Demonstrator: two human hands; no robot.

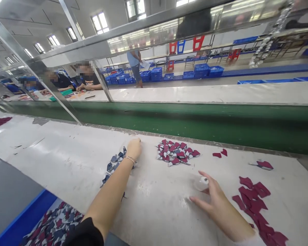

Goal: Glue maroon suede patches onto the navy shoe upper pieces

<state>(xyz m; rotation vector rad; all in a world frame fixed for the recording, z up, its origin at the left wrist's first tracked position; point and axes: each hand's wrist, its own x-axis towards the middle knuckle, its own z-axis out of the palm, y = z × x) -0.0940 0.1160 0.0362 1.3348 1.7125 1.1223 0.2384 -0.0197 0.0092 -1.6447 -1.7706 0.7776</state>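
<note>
My left hand (134,148), a bracelet at its wrist, reaches to the far side of the white table. Its fingers are curled and closed, and what they hold, if anything, is hidden. Beside and partly under that forearm lie small grey-blue cut pieces (114,164). My right hand (213,200) is open, thumb and forefinger spread. Between them is a small whitish, see-through bottle (201,183), blurred; whether the hand touches it I cannot tell. Beyond both hands sits a pile of maroon and grey pieces (177,152). Loose maroon pieces (255,198) are strewn right of my right hand.
A single maroon-and-grey piece (265,165) and small maroon scraps (219,153) lie at right. A blue bin (23,215) full of pieces stands lower left. Behind the table runs a green belt (169,119), with metal posts (102,80) and people seated beyond.
</note>
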